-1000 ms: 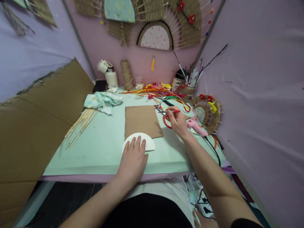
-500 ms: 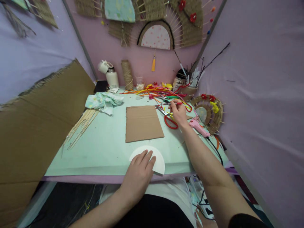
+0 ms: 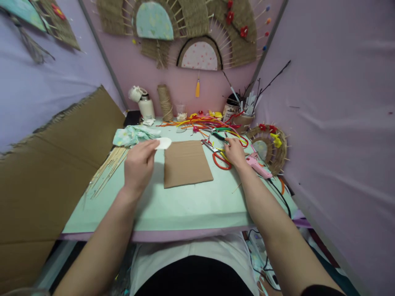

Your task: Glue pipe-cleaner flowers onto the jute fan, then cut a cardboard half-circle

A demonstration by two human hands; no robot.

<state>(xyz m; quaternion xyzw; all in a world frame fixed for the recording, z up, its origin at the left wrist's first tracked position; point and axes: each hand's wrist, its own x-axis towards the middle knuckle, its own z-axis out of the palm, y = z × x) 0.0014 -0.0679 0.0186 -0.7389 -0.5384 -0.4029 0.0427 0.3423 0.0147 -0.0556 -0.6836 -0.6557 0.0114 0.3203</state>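
My left hand (image 3: 138, 162) is raised above the left part of the table, its fingers pinched on a white paper half-disc (image 3: 163, 143). The paper is seen at a slant, near the upper left corner of a square piece of brown cardboard (image 3: 188, 164). On the right, my right hand (image 3: 235, 151) is down among the tools with its fingers curled together. Whatever is in those fingers is hidden. Beside it lie red-handled scissors (image 3: 221, 160) and a dark-handled tool with some green (image 3: 219, 136).
A pink glue gun (image 3: 258, 165) with a black cord lies right of my right hand. Thin sticks (image 3: 112, 166) and a patterned cloth (image 3: 132, 135) are at the left. Behind are coloured stems (image 3: 197, 122), a twine spool (image 3: 165, 102) and a bottle (image 3: 146, 107). A large cardboard sheet (image 3: 61, 164) stands left.
My left hand has lifted the white paper half-disc off the table's front edge and carried it up and left. My right hand has shifted slightly; the red pen-like thing in it no longer shows.
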